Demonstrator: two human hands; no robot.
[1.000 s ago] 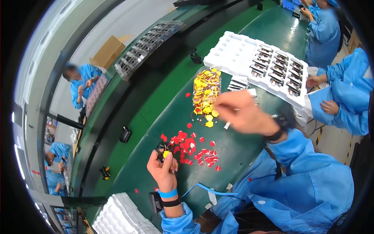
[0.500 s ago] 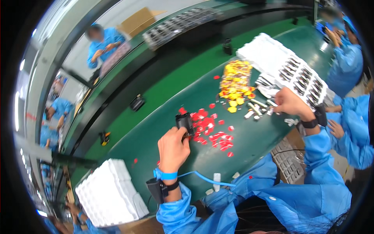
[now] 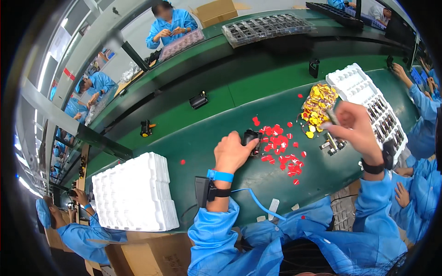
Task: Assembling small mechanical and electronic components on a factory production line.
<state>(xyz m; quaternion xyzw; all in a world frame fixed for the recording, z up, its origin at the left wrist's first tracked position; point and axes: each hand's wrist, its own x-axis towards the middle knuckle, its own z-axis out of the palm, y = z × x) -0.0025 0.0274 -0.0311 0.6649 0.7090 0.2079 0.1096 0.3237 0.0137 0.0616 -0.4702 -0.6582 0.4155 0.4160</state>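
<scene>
Half a second ago my right hand [image 3: 354, 128] was down among the small metal parts [image 3: 332, 145] on the green table [image 3: 221, 133]; now I see it raised above them, thumb and fingers pinching a slim greyish piece [image 3: 332, 117], blurred. The view has swung too, bringing more of the white tray stack [image 3: 131, 193] in at left. My left hand [image 3: 231, 153] grips the black housing [image 3: 251, 137] as before, just left of the scattered red pieces [image 3: 278, 138]. The greyish piece sits well apart from that housing, to its right.
</scene>
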